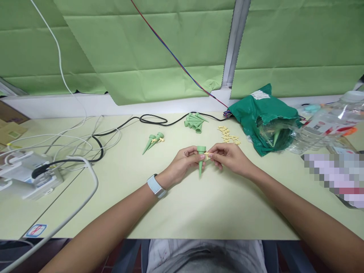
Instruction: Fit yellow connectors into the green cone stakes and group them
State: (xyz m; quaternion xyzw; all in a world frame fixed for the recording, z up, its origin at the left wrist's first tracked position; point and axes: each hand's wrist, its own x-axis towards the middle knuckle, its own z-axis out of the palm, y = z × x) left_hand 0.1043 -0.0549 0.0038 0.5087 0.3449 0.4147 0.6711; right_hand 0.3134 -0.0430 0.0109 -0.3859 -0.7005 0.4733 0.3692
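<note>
My left hand is shut on a green plastic spike, which stands point down with its wide cap on top. My right hand pinches a small pale yellow plastic piece between its fingertips, against the upper part of the spike. A loose heap of similar yellow pieces lies on the pale green table beyond my right hand. Behind the hands is a bunch of green spikes. Further left, a couple of spikes with yellow pieces lie together.
A torn dark green plastic bag with spikes inside sits at the back right, next to a large plastic bottle. A white power strip and tangled cables occupy the left. A blurred object lies at the right.
</note>
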